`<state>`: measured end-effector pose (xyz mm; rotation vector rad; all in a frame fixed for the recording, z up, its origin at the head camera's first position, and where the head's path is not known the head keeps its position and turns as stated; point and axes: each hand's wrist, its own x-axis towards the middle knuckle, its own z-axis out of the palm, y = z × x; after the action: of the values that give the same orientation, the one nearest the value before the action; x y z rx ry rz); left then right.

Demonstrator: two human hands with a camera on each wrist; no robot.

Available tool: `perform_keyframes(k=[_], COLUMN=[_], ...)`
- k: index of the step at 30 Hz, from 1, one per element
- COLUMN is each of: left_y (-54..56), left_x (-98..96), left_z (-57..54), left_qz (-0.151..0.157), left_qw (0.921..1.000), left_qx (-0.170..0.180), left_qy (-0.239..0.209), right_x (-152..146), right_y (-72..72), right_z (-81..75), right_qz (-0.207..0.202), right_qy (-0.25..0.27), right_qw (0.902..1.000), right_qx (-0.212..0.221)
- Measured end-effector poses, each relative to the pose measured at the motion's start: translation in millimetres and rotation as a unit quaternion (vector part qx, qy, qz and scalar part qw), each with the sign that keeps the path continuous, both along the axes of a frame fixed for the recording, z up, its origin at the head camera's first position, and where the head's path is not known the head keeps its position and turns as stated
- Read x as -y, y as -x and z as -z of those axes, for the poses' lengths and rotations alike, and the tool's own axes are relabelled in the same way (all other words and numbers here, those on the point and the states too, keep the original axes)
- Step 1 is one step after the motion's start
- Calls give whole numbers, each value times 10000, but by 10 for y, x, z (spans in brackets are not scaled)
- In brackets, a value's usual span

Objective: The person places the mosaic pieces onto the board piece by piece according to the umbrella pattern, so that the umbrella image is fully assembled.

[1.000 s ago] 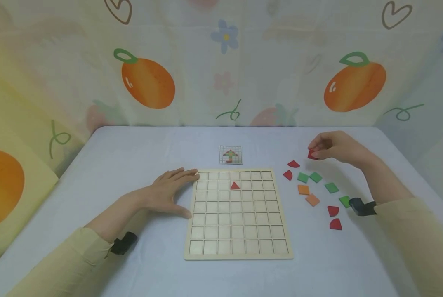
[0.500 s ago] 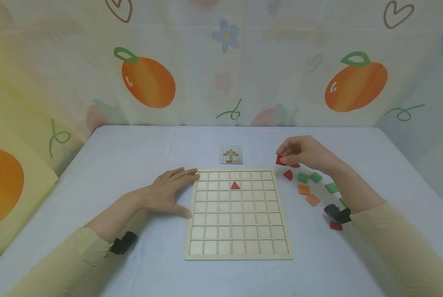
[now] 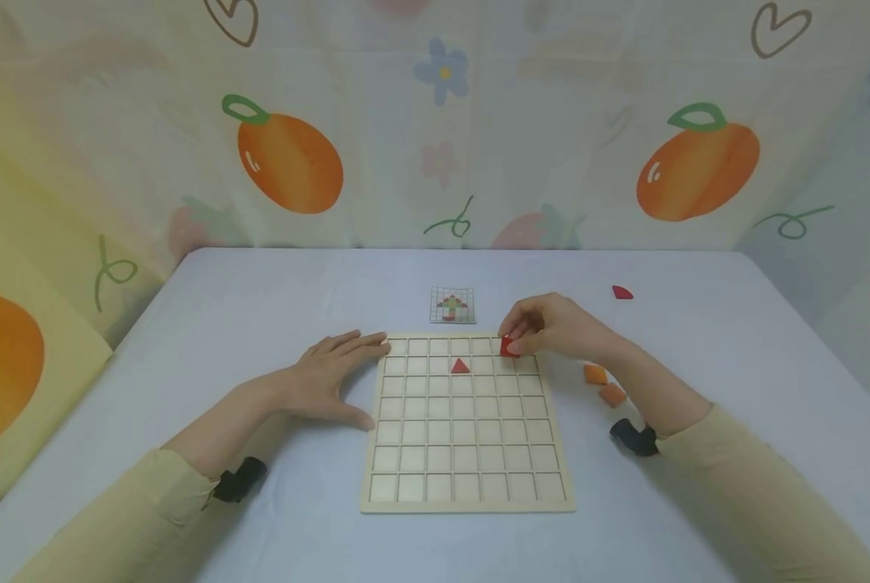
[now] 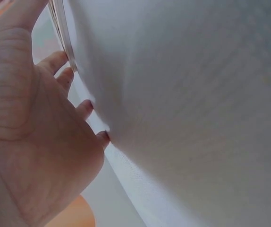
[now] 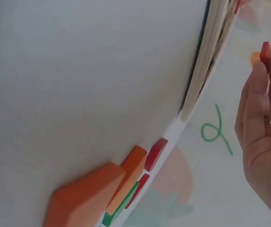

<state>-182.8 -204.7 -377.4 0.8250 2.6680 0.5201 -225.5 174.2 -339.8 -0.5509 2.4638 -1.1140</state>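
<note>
My left hand [image 3: 326, 380] lies along the left edge of the wooden grid board [image 3: 369, 486], fingers extended and thumb spread, fingertips at its frame. In the left wrist view those fingertips [image 4: 64, 75] meet the board's side. Between thumb and fingers, my right hand [image 3: 555, 328] pinches a red tile [image 3: 508, 346] over the board's upper right cells. The right wrist view has this red tile [image 5: 266, 52] edge-on, raised above the board. A red triangle tile [image 3: 460, 367] sits in the second row of the grid.
A small pattern card [image 3: 453, 305] lies beyond the board. Two orange tiles [image 3: 594, 374] are on the table under the right forearm. Farther back is a red rounded tile [image 3: 622, 292]. The right wrist view also has a green tile [image 5: 121, 204] and red tiles [image 5: 156, 154].
My right hand has carried the red tile left and nearer, from above the loose tiles to over the board. A red rounded tile at the back has come into view. My left hand stays put.
</note>
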Motion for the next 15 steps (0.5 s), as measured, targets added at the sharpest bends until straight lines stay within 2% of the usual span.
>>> perform_keyframes(k=[7,15], left_y=[-5,6], left_x=[8,10], left_z=[-9,10], left_qz=[1,11], left_qw=[10000,10000], left_qx=[21,-16], left_qy=[-10,14], right_x=[115,243], right_y=[-65,-122], right_z=[30,75], right_qz=[-342,-590], right_qy=[193,114], right_qw=[9992,9981], right_qx=[92,-108])
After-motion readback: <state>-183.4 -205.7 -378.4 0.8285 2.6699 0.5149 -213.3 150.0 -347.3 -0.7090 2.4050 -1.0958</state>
